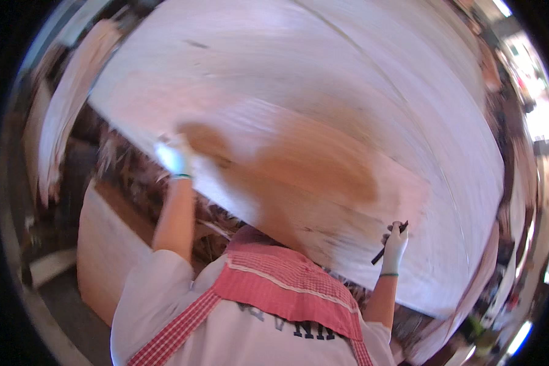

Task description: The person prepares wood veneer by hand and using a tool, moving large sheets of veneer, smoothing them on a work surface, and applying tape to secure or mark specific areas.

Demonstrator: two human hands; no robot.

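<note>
A wide, pale wood veneer sheet [323,61] spreads in front of me. Across its near part lies what looks like a narrower pinkish piece of veneer [409,183], with a brown shadow over much of it. My left hand [175,156], in a white glove, is at the sheet's near left edge; motion and glare smear its fingers. At the near right, my right hand [395,247], also gloved, is closed around a slim black tool [381,254] held aslant above the sheet. Whether the tool is a knife or a marker I cannot make out.
Long veneer strips [73,110] hang or lean at the far left. Torn brown scraps [134,155] fill the space below the sheet's left edge. A pale board [107,250] stands at the lower left. Bright light [543,119] comes in at the right.
</note>
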